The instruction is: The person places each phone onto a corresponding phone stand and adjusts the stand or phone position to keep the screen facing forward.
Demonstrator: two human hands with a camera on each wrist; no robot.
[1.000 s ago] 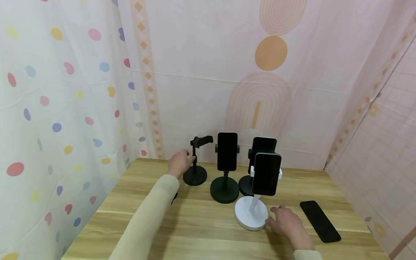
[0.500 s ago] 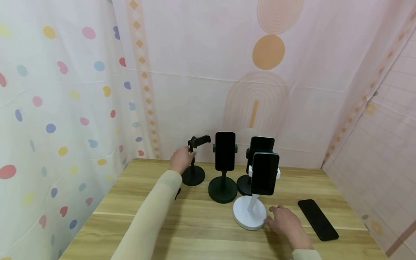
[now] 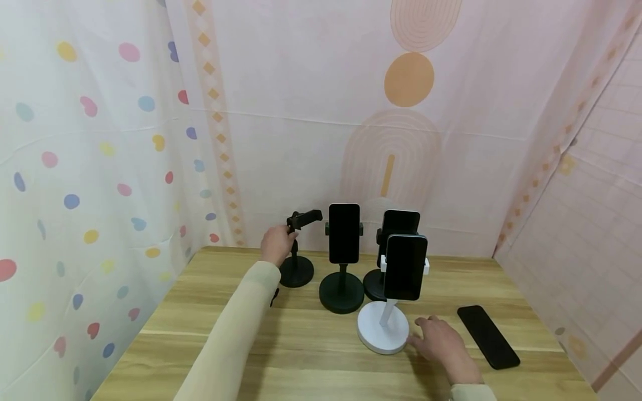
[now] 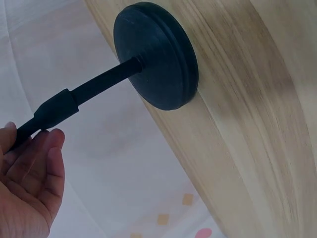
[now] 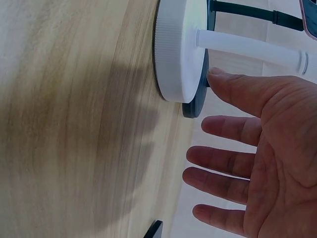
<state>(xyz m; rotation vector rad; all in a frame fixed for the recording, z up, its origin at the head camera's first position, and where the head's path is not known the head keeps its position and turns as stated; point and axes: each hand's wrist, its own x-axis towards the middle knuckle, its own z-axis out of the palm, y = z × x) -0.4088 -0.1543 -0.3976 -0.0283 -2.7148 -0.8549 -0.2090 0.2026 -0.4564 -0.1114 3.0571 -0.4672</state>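
My left hand (image 3: 277, 245) pinches the upper pole of a black phone stand (image 3: 296, 272) at the back left. This stand's clamp is tilted and carries no phone. In the left wrist view, the thumb and fingers of the left hand (image 4: 29, 188) are around the thin rod above the thicker collar, with the round base (image 4: 156, 54) on the table. My right hand (image 3: 443, 345) hovers with spread, relaxed fingers beside a white phone stand (image 3: 383, 328) that holds a phone (image 3: 406, 267). In the right wrist view its thumb is close to the white base (image 5: 181, 49); whether they touch, I cannot tell.
A dark green phone stand (image 3: 341, 292) with an upright phone (image 3: 344, 233) stands in the middle. Another black stand (image 3: 373, 284) with a phone is partly hidden behind the white one. A loose black phone (image 3: 489, 337) lies flat at the right. Curtains hang behind the wooden table (image 3: 311, 356).
My left hand has gone from beside the black stand's pole to pinching its upper part. The right hand has stayed by the white base. The head view has turned slightly right.
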